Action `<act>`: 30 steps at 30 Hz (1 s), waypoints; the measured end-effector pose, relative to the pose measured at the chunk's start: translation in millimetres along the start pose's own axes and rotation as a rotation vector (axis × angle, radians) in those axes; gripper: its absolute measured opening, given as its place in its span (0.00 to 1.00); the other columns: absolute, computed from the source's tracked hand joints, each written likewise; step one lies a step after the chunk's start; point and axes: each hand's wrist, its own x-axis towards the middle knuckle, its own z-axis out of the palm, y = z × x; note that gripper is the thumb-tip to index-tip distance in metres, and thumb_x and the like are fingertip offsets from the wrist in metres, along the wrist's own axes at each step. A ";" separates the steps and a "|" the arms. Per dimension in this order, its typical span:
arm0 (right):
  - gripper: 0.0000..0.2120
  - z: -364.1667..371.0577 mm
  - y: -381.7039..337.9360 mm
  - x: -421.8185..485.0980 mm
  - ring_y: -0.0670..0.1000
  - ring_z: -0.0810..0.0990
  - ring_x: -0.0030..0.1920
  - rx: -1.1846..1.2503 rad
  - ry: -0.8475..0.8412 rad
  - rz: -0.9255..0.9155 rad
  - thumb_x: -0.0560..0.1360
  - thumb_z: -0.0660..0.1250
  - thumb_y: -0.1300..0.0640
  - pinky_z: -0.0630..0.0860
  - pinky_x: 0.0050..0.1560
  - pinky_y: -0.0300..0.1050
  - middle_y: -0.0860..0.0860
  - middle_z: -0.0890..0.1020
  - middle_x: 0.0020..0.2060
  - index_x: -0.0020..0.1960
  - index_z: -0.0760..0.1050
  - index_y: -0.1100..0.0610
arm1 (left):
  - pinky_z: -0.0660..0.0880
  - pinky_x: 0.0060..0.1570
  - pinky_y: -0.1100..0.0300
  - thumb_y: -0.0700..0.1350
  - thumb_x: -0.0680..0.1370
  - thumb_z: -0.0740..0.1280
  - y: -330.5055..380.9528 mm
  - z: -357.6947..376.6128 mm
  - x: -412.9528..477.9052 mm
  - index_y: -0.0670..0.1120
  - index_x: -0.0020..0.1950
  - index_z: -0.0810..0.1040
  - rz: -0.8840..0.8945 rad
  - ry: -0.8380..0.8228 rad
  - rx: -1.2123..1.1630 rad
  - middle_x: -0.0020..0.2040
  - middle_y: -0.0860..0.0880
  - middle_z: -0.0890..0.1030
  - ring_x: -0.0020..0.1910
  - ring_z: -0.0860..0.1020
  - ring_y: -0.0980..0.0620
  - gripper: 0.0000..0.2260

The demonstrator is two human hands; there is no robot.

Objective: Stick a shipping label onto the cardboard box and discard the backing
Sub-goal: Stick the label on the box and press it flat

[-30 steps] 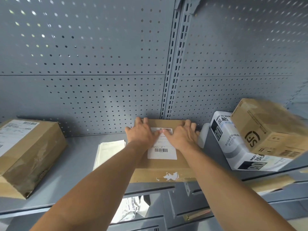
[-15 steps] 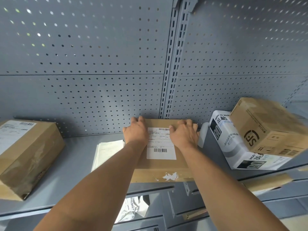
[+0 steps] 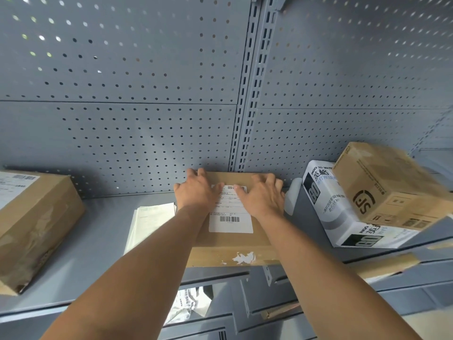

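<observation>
A flat brown cardboard box lies on the grey shelf against the pegboard back wall. A white shipping label with barcodes sits on the box's top. My left hand rests flat on the box at the label's upper left corner, its thumb touching the label. My right hand lies flat at the label's upper right, fingers spread, thumb on the label's top edge. Neither hand holds anything. A stack of white sheets lies on the shelf just left of the box; whether any is the backing I cannot tell.
A large taped brown box stands at the shelf's left end. To the right lean a white printed carton and a brown logo box. Crumpled labelled paper shows on the lower shelf.
Both hands slid apart across the label half a second ago, then came back inward so the thumbs touch its top again. The box and label have stayed put.
</observation>
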 end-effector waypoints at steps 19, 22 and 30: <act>0.30 -5.0 6.8 -0.8 0.61 0.66 0.69 -0.007 -0.070 -0.081 0.76 0.57 0.65 0.71 0.67 0.55 0.56 0.69 0.73 0.76 0.68 0.50 | 0.76 0.58 0.45 0.36 0.76 0.59 -20.9 -5.3 1.6 0.48 0.64 0.77 -0.016 0.080 -0.487 0.60 0.44 0.80 0.55 0.80 0.42 0.19; 0.28 -10.5 15.6 -2.7 0.61 0.68 0.68 -0.031 -0.073 -0.166 0.77 0.59 0.64 0.72 0.67 0.57 0.55 0.70 0.72 0.77 0.67 0.52 | 0.78 0.53 0.48 0.36 0.76 0.59 -23.0 -14.3 -1.5 0.47 0.62 0.78 0.008 0.111 -0.500 0.56 0.44 0.81 0.52 0.80 0.42 0.18; 0.24 -24.2 66.7 1.7 0.62 0.71 0.70 -0.028 0.011 -0.114 0.81 0.61 0.40 0.74 0.65 0.60 0.56 0.72 0.70 0.74 0.70 0.49 | 0.79 0.53 0.51 0.44 0.77 0.68 -15.3 -36.7 -9.6 0.51 0.63 0.75 0.092 0.167 -0.586 0.55 0.51 0.82 0.48 0.81 0.49 0.14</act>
